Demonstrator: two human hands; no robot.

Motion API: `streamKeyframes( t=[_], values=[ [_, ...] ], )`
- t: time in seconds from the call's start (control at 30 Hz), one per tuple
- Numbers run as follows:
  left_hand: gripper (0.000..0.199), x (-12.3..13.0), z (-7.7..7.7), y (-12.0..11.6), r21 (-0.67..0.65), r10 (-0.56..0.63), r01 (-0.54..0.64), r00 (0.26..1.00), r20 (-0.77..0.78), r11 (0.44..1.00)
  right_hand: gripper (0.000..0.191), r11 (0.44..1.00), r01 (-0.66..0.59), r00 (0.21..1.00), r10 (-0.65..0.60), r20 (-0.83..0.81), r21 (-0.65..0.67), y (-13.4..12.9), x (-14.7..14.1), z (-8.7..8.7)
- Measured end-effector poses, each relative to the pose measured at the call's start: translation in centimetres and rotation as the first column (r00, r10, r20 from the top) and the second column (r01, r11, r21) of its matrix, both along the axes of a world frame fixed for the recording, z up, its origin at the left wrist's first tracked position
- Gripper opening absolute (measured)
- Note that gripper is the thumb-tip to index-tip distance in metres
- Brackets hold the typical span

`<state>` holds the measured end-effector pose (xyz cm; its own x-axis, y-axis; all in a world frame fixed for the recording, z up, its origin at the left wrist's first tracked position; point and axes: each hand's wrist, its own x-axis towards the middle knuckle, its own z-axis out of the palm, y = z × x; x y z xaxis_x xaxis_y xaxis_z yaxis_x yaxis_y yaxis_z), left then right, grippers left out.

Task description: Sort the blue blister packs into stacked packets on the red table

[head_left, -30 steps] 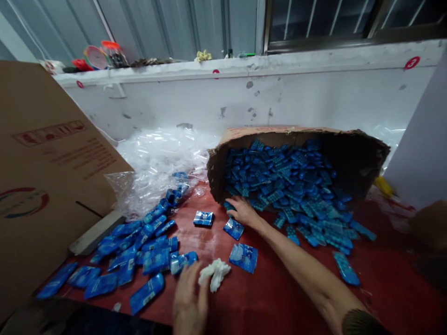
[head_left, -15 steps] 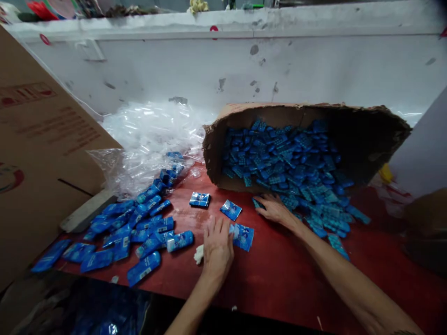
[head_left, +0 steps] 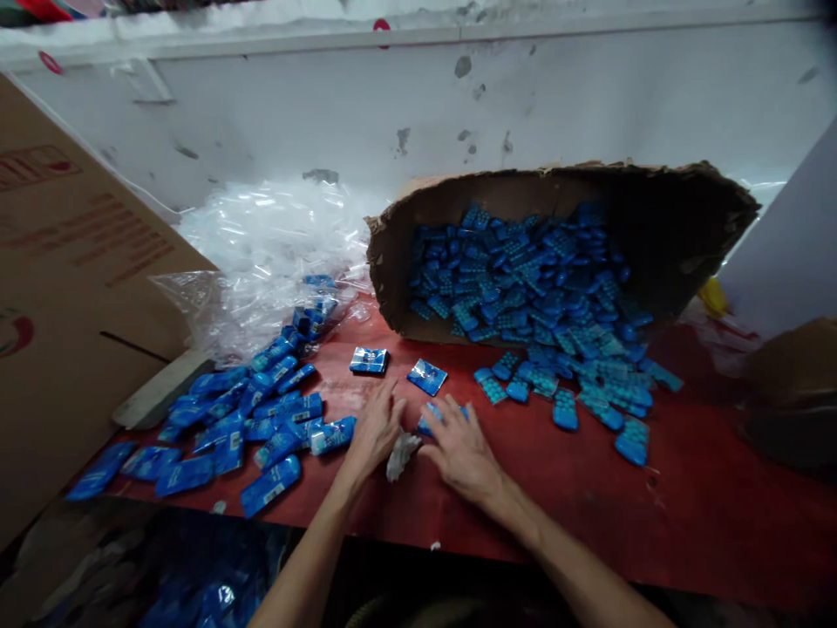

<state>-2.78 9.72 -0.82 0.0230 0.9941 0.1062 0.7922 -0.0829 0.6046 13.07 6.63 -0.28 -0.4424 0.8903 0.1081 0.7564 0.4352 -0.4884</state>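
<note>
Head view: red desk (head_left: 608, 488); far right, box (head_left: 391, 283), blue pile (head_left: 529, 275); near centre, now gathered, right hand (head_left: 461, 449) back from pile, grip spread over packet (head_left: 426, 425), left hand (head_left: 372, 429) beside wad (head_left: 402, 455), grip impossible to tell.

Looks like a packing workshop or small factory packing corner; hard to tell which. Shown by bulk stock: big torn-edged carton (head_left: 391, 262) on its side near back edge of surface (head_left: 706, 523), with masses of loose blue pieces (head_left: 523, 270) inside and at its mouth; blue packets (head_left: 270, 486) piled toward front-left corner; heap of clear plastic packaging (head_left: 275, 231) by back edge; printed box (head_left: 71, 262) along left edge. Also scuffed white wall (head_left: 281, 131), red round sticker (head_left: 50, 62), more blue goods (head_left: 196, 567) below front edge.
</note>
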Motion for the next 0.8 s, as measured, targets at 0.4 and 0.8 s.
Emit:
streamKeyframes(
  t=[0.4, 0.8],
  values=[
    [0.047, -0.3, -4.1, -8.1, 0.041, 0.061, -0.063, 0.997, 0.040, 0.997, 0.033, 0.960, -0.273, 0.934, 0.250, -0.253, -0.059, -1.5, -4.5, -3.5],
    [0.042, -7.3, -2.3, -8.5, 0.174, 0.281, -0.222, 0.811, -0.513, 0.959, 0.029, 0.979, 0.159, 0.987, -0.157, -0.024, 0.124, -0.1, 2.7, -3.9]
  ],
)
